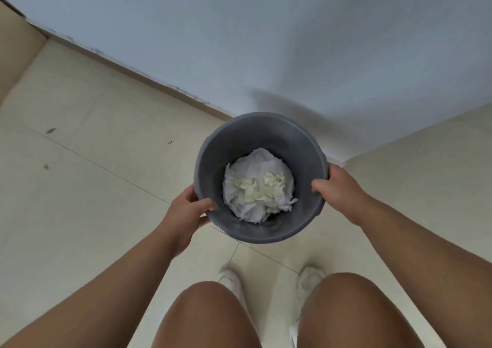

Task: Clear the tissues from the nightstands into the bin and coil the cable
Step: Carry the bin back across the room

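A round grey bin (239,134) is in the middle of the view, seen from straight above, close to a corner of the wall. Crumpled white tissues (257,185) lie in a heap at its bottom. My left hand (186,211) grips the bin's rim on the left, with the thumb inside. My right hand (338,187) grips the rim on the right, fingers curled over the edge. No cable and no nightstand are in view.
The floor is pale cream tile (80,174) with a few dark specks. A white wall (266,41) with a brown skirting strip runs behind the bin and forms a corner at the right. My knees and white shoes (308,278) are below the bin.
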Action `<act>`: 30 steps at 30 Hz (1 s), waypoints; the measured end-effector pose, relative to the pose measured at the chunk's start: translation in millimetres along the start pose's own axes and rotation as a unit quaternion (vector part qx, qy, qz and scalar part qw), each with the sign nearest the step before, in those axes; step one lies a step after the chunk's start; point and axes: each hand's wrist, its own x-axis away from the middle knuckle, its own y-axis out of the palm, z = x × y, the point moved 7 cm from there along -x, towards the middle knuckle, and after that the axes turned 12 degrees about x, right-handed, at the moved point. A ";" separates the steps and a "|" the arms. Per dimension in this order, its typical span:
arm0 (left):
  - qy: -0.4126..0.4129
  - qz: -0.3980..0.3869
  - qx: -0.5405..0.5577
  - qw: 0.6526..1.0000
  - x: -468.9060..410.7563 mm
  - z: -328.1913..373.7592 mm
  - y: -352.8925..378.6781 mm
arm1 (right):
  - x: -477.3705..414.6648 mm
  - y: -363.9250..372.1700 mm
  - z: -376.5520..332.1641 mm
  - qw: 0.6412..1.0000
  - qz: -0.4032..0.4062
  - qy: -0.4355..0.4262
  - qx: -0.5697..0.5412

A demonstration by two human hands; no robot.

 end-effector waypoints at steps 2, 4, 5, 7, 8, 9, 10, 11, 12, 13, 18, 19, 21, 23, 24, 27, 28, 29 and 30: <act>0.000 -0.003 -0.006 1.000 -32.8 -11.6 -1.6 | -29.2 13.6 9.8 1.000 0.002 -0.004 0.004; 0.004 -0.012 -0.013 1.000 -54.4 -18.4 0.2 | -49.4 19.9 18.1 1.000 0.011 -0.003 0.001; 0.008 -0.015 -0.017 1.000 -61.0 -20.2 0.8 | -56.8 21.1 21.7 1.000 0.017 0.000 -0.004; 0.017 -0.018 -0.017 1.000 -66.6 -21.2 0.6 | -65.2 21.6 25.2 1.000 0.026 -0.001 -0.011; 0.020 -0.021 -0.016 0.999 -66.1 -20.7 0.9 | -66.9 21.1 25.8 0.999 0.028 -0.007 -0.013; 0.021 -0.028 -0.018 0.999 -63.7 -19.5 1.8 | -66.5 20.5 26.8 0.999 0.027 -0.014 -0.023; 0.022 -0.034 -0.024 0.999 -59.2 -17.3 3.2 | -64.3 19.6 27.5 0.999 0.021 -0.017 -0.041; 0.023 -0.036 -0.030 0.999 -51.9 -14.6 4.2 | -59.8 18.7 28.6 0.998 0.008 -0.018 -0.064; 0.023 -0.029 -0.031 0.999 -42.2 -10.5 4.6 | -53.5 16.9 29.8 0.997 -0.005 -0.014 -0.080; 0.021 -0.011 -0.028 0.999 -29.9 -6.0 3.3 | -43.9 12.9 31.3 0.996 -0.014 -0.002 -0.086; 0.022 0.030 -0.039 0.999 80.9 38.1 -7.5 | 58.0 -39.8 6.4 0.997 0.012 0.070 -0.007; 0.029 0.019 -0.051 0.998 112.1 53.6 -8.8 | 86.8 -50.8 -11.2 0.998 0.002 0.064 -0.007; 0.034 -0.011 -0.085 0.996 179.3 87.0 -10.3 | 150.8 -76.8 -50.2 0.999 -0.019 0.047 -0.001; 0.025 -0.036 -0.113 0.993 250.2 117.4 -11.0 | 218.9 -104.2 -90.6 0.998 -0.033 0.032 0.037; 0.022 -0.041 -0.118 0.992 287.6 132.5 -12.8 | 252.9 -117.1 -111.2 0.997 -0.037 0.020 0.059; 0.039 -0.018 -0.101 0.994 383.2 168.2 -25.6 | 336.8 -145.1 -161.5 0.996 -0.050 -0.002 0.075; 0.043 -0.003 -0.090 0.995 409.1 175.6 -31.7 | 359.8 -150.7 -173.7 0.996 -0.058 -0.006 0.073; 0.045 0.009 -0.081 0.996 432.0 179.4 -37.9 | 379.2 -153.4 -183.4 0.996 -0.064 -0.011 0.069; 0.044 0.018 -0.074 0.996 451.7 180.6 -43.6 | 395.1 -154.3 -190.7 0.995 -0.070 -0.013 0.071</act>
